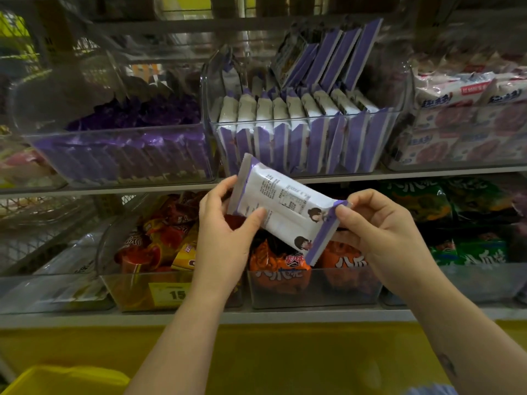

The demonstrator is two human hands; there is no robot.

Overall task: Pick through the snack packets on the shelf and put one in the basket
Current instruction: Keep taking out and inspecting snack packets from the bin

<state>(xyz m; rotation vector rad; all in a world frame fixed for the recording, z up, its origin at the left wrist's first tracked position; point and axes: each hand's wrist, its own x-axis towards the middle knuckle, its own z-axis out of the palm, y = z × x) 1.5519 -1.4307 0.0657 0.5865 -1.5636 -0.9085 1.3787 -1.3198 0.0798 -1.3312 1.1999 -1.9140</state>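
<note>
Head view: white-purple snack packet (288,208) was held mid-air at centre, in front of the shelf (427,170). Left grip (225,238) pinched its 9 o'clock end, right grip (382,238) pinched its 3 o'clock purple seal. Yellow basket (65,380) sat at 7 o'clock, well apart.

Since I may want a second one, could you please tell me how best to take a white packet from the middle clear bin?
Pinch the top edge of an upright packet from above, across its two flat faces. The packets stand on edge, packed side by side, and the clear bin covers their lower halves in front, so only the tops look free.
</note>
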